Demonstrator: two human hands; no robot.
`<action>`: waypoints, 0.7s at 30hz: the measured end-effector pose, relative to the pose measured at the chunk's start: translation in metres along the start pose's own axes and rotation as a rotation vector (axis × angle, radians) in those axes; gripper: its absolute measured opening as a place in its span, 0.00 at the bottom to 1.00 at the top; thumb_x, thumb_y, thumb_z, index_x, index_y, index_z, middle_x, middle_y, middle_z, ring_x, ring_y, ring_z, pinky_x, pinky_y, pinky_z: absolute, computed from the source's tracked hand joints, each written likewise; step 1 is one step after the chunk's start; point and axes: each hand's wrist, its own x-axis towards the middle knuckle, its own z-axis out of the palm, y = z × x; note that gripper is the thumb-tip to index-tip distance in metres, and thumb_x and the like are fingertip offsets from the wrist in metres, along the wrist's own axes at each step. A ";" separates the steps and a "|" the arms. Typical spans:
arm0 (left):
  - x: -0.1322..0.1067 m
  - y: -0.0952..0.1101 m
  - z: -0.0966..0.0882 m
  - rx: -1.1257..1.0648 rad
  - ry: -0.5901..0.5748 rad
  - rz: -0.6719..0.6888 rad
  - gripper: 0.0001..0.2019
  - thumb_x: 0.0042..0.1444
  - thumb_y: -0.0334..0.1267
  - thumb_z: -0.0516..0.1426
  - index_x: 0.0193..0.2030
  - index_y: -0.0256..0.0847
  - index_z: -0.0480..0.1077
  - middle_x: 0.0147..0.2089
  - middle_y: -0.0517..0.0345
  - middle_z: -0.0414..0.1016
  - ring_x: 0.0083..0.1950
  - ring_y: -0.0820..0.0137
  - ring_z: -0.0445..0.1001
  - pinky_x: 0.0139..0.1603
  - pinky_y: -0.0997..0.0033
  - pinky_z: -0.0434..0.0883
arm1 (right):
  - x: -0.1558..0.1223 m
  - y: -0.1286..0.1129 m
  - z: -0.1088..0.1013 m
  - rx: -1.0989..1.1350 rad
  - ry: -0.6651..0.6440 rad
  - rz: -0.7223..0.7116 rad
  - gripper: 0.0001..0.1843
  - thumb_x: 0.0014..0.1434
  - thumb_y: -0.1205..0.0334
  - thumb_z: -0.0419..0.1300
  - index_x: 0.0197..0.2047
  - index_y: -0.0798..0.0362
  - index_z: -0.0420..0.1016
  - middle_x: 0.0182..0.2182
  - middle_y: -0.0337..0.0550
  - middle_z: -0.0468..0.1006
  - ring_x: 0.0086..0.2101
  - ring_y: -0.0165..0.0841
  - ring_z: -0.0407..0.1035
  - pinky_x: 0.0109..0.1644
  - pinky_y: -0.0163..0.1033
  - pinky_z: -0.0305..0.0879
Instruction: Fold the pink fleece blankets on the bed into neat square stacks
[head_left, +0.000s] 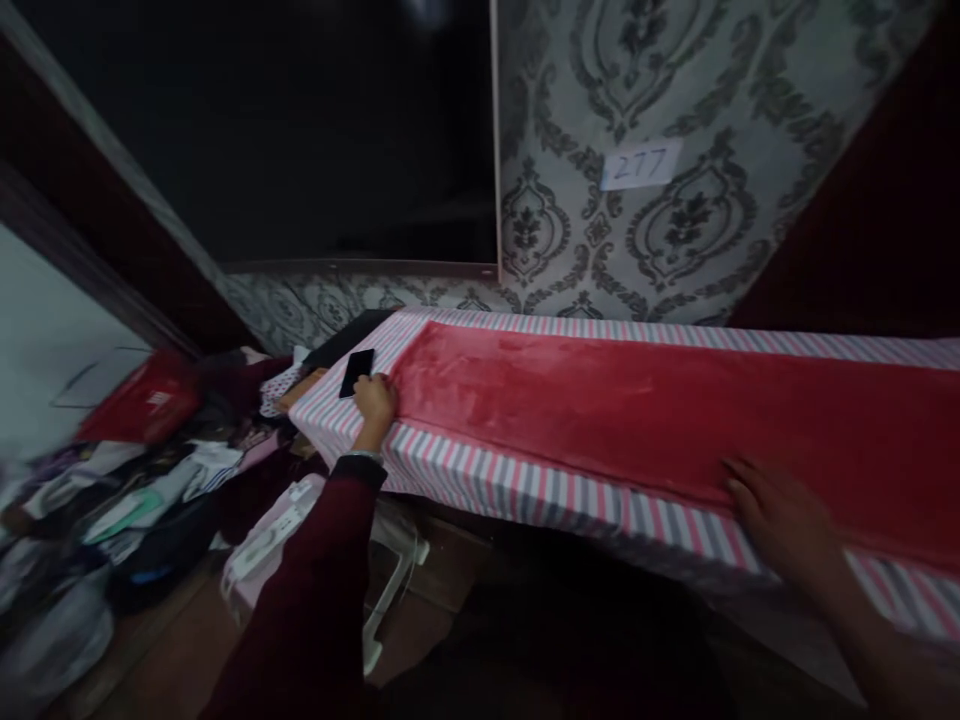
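A long red cloth (585, 400), folded into a strip, lies flat over a striped cover (480, 470) in pink, grey and white. At its left end my left hand (375, 400) has its fingers bent and closed at the cloth's edge. Just beyond those fingers is a black phone (358, 372), lying on the striped cover. My right hand (780, 515) rests on the front part of the red cloth with fingers stretched out, partly in shadow.
A large dark television screen (300, 130) hangs above the covered surface. The patterned wall bears a paper marked 277 (641, 165). At lower left, clothes (172, 490) and a red bag (142, 400) are heaped. A power strip (266, 540) lies below the cover's left corner.
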 end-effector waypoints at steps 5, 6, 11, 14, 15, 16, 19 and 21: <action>-0.002 -0.003 0.005 0.022 -0.041 0.014 0.17 0.67 0.37 0.53 0.59 0.36 0.74 0.55 0.38 0.76 0.57 0.55 0.76 0.53 0.61 0.71 | -0.003 0.009 0.010 -0.063 -0.003 -0.005 0.32 0.66 0.48 0.40 0.51 0.54 0.81 0.53 0.59 0.81 0.55 0.52 0.75 0.63 0.59 0.69; -0.002 -0.003 0.005 0.028 -0.058 0.010 0.17 0.67 0.37 0.53 0.58 0.34 0.74 0.54 0.38 0.77 0.55 0.55 0.77 0.52 0.61 0.71 | -0.003 0.010 0.011 -0.069 0.003 -0.009 0.33 0.66 0.47 0.39 0.51 0.54 0.80 0.53 0.58 0.81 0.54 0.52 0.75 0.63 0.58 0.69; -0.009 -0.002 0.002 0.064 -0.096 0.078 0.17 0.67 0.38 0.52 0.54 0.32 0.76 0.50 0.37 0.79 0.52 0.53 0.78 0.48 0.60 0.71 | -0.001 0.014 0.011 -0.038 0.001 -0.011 0.35 0.66 0.42 0.40 0.49 0.55 0.81 0.51 0.61 0.82 0.53 0.52 0.76 0.62 0.57 0.71; -0.021 0.007 0.002 0.078 -0.072 0.224 0.17 0.68 0.35 0.50 0.54 0.36 0.76 0.55 0.38 0.77 0.58 0.55 0.74 0.56 0.59 0.68 | -0.001 0.016 0.010 -0.013 0.005 -0.013 0.35 0.65 0.41 0.40 0.49 0.54 0.81 0.50 0.61 0.83 0.53 0.53 0.77 0.61 0.58 0.72; -0.026 0.011 0.003 0.082 -0.075 0.274 0.17 0.68 0.34 0.49 0.53 0.37 0.77 0.56 0.39 0.76 0.60 0.55 0.72 0.57 0.59 0.68 | -0.001 0.017 0.011 -0.010 0.009 -0.019 0.35 0.65 0.41 0.40 0.49 0.54 0.81 0.50 0.61 0.83 0.53 0.53 0.77 0.62 0.58 0.72; -0.030 0.014 0.004 0.088 -0.085 0.316 0.16 0.67 0.34 0.50 0.52 0.37 0.78 0.55 0.39 0.77 0.61 0.55 0.72 0.58 0.59 0.67 | -0.002 0.019 0.013 -0.011 0.012 -0.027 0.34 0.65 0.41 0.41 0.49 0.53 0.81 0.50 0.60 0.83 0.53 0.53 0.77 0.62 0.59 0.71; -0.039 0.021 0.007 0.111 -0.117 0.381 0.17 0.66 0.30 0.49 0.50 0.34 0.79 0.52 0.38 0.78 0.60 0.53 0.72 0.59 0.56 0.67 | -0.004 0.022 0.017 -0.030 0.017 -0.048 0.34 0.64 0.42 0.41 0.49 0.54 0.81 0.51 0.61 0.82 0.52 0.55 0.77 0.61 0.62 0.71; -0.042 0.021 0.007 0.121 -0.128 0.388 0.18 0.67 0.29 0.47 0.51 0.33 0.79 0.52 0.36 0.78 0.60 0.52 0.72 0.59 0.54 0.68 | -0.005 0.023 0.019 -0.043 0.014 -0.054 0.34 0.64 0.43 0.41 0.49 0.55 0.81 0.52 0.61 0.82 0.52 0.56 0.77 0.61 0.62 0.71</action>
